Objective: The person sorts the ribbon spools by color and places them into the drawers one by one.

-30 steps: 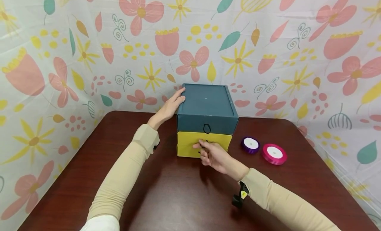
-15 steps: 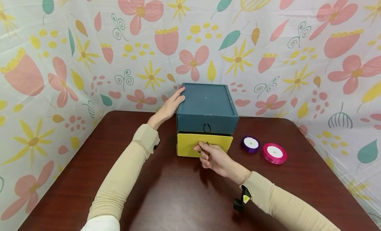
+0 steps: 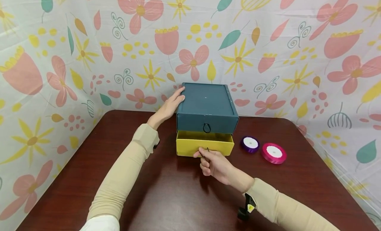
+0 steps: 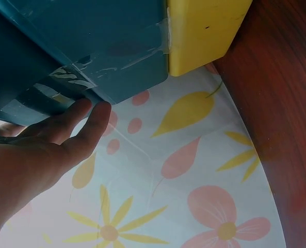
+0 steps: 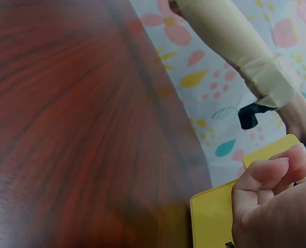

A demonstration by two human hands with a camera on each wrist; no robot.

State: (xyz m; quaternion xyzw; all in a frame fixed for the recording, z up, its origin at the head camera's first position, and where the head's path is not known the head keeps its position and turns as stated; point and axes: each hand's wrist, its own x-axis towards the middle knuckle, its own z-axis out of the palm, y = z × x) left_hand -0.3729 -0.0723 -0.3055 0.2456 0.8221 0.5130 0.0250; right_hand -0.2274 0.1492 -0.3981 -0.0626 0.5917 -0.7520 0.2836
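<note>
A two-drawer box stands at the back of the table, its blue upper drawer closed and its yellow lower drawer pulled partly out. Thumb and fingers of my right hand pinch the black loop handle on the yellow front. In the right wrist view the fingers of my right hand are curled in front of the yellow drawer. My left hand rests with straight fingers on the left top edge of the box; in the left wrist view its fingertips touch the blue side.
Right of the box lie a purple ribbon spool and a pink ribbon spool on the dark wooden table. A flower-patterned cloth hangs close behind and at both sides.
The yellow drawer has slid out toward me, and a strip of its inside now shows. My right hand has moved back with the handle; my left hand has stayed in place.
</note>
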